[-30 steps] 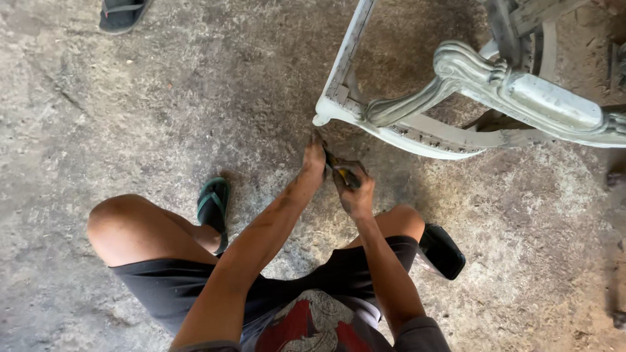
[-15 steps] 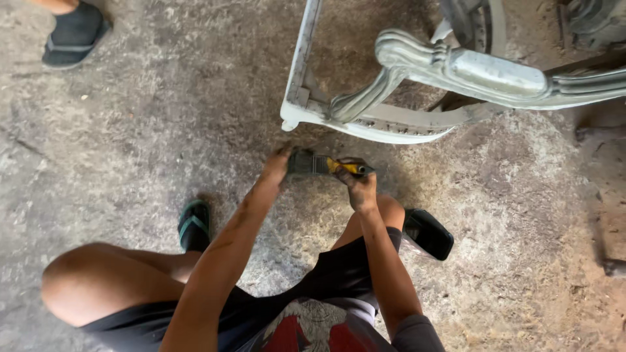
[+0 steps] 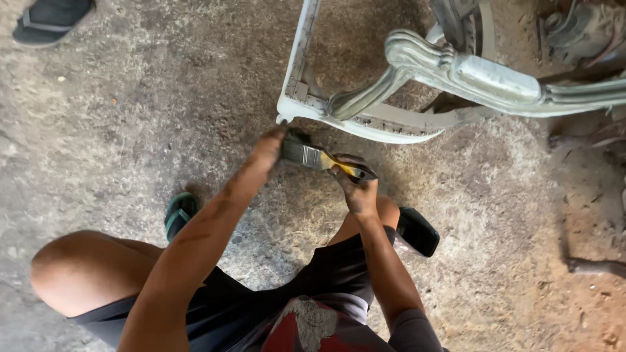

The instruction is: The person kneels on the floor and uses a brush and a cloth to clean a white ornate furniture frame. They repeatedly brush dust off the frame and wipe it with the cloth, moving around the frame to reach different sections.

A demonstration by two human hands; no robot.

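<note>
Two hands on one paintbrush: right hand clenched around handle, left hand fingertips against bristles.

We note a flat paintbrush, yellow handle, metal ferrule, dark bristles, lying roughly level above the concrete. Its bristles sit just beside the corner of a grey-primed carved chair frame.
</note>
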